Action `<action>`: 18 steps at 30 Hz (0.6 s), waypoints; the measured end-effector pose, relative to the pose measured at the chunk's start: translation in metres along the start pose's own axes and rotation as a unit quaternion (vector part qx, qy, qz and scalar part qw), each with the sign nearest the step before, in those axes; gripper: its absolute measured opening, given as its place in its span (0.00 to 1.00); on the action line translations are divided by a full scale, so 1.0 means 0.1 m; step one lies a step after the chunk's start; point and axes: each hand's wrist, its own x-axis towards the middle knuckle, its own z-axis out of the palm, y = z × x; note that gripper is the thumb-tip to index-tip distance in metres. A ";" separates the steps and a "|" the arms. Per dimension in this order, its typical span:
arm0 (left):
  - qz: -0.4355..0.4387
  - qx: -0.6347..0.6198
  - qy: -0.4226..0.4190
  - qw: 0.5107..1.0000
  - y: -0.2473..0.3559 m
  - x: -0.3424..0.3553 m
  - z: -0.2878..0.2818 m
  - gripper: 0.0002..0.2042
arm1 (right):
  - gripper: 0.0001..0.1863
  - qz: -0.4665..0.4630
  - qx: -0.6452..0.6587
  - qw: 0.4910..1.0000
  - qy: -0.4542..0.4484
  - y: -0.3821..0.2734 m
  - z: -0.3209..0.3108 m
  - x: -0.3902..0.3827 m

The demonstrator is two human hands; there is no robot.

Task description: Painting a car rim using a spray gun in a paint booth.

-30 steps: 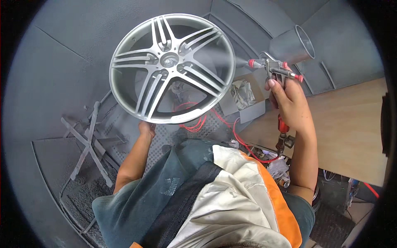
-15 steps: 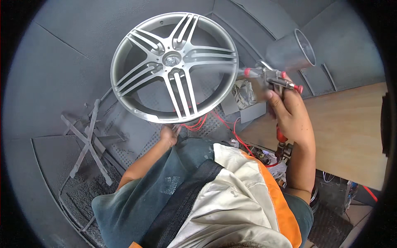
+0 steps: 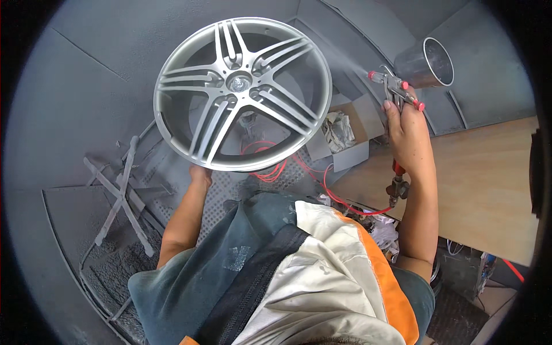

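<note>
The wheel is placed just beyond the left hand, whose fingers are hidden beneath its near edge; a crossed stand is set to that hand's left. A spray gun is held in the right hand, flanked by a box with crumpled paper inside to its left and a board to its right.

Open cardboard box holds crumpled paper, with pale wooden panel to the box's right, crumpled whitish plastic below right of it, grey X-shaped frame well off to its left, grey wall panels beyond it.
</note>
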 end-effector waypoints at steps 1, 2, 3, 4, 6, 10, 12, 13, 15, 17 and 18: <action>-0.002 0.000 -0.001 1.000 0.06 0.02 0.01 0.12 | 0.11 -0.011 -0.023 1.000 0.018 -0.03 -0.01 -0.01; 0.005 -0.005 0.010 1.000 0.13 0.04 0.01 0.12 | 0.11 -0.022 -0.044 0.998 0.037 -0.07 -0.01 -0.02; 0.013 -0.010 0.020 1.000 0.19 0.05 0.01 0.13 | 0.11 -0.020 -0.045 0.998 0.037 -0.11 -0.01 -0.04; 0.021 -0.015 0.031 0.999 0.23 0.05 0.00 0.13 | 0.11 -0.003 -0.012 1.000 -0.004 -0.16 -0.03 -0.08; 0.015 -0.017 0.034 0.999 0.17 -0.03 0.00 0.13 | 0.11 0.032 0.055 0.994 -0.085 -0.28 -0.08 -0.17; -0.056 -0.014 0.029 0.998 -0.24 -0.33 -0.16 0.15 | 0.13 0.192 0.233 0.934 -0.190 -0.75 -0.16 -0.29; -0.138 0.090 0.019 0.986 -0.40 -0.56 -0.17 0.16 | 0.12 0.134 0.204 0.955 -0.168 -0.71 -0.08 -0.32; -0.139 0.091 0.015 0.986 -0.48 -0.72 -0.09 0.16 | 0.12 0.074 0.176 0.971 -0.147 -0.67 -0.02 -0.33; -0.191 0.027 0.016 0.981 -0.54 -1.03 0.06 0.16 | 0.11 0.010 0.147 0.981 -0.129 -0.60 0.04 -0.32; -0.180 0.051 0.005 0.982 -0.53 -0.95 -0.05 0.16 | 0.11 0.001 0.090 0.993 -0.074 -0.55 0.05 -0.30; -0.170 0.078 -0.006 0.982 -0.51 -0.87 -0.14 0.16 | 0.12 -0.003 0.061 0.997 -0.046 -0.53 0.06 -0.29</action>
